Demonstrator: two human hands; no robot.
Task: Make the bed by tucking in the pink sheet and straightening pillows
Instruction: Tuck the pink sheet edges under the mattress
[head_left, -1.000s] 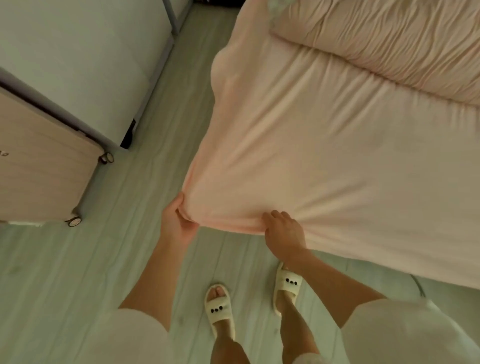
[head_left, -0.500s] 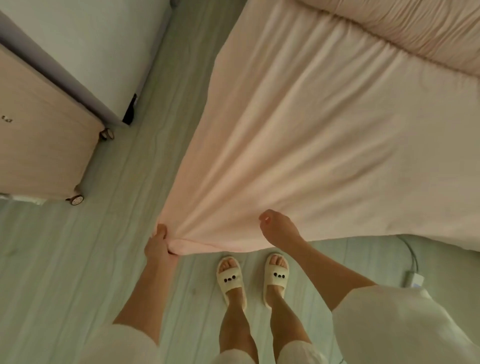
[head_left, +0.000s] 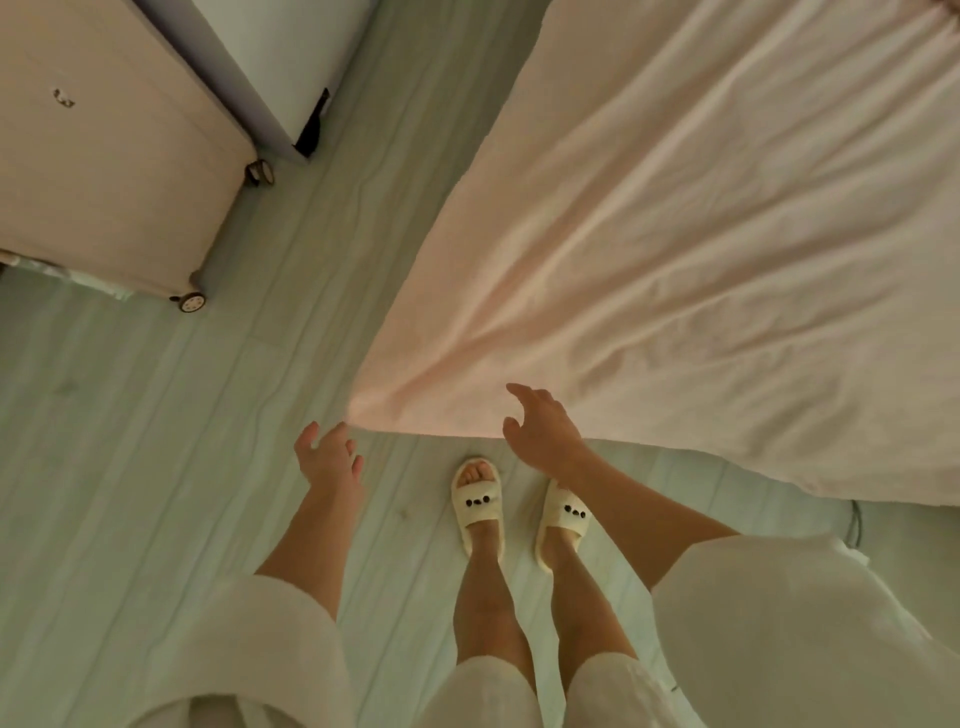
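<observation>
Two spread hands (head_left: 540, 431), creased pink sheet (head_left: 675, 249)

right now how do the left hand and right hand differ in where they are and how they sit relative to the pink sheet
The left hand hangs over bare floor, just beside the pink sheet at its corner; the right hand overlaps the sheet's lower edge. The left hand shows its palm side with fingers spread; the right hand shows its back, fingers curled toward the sheet. The left sits lower in view. Both are open and grip nothing.
</observation>
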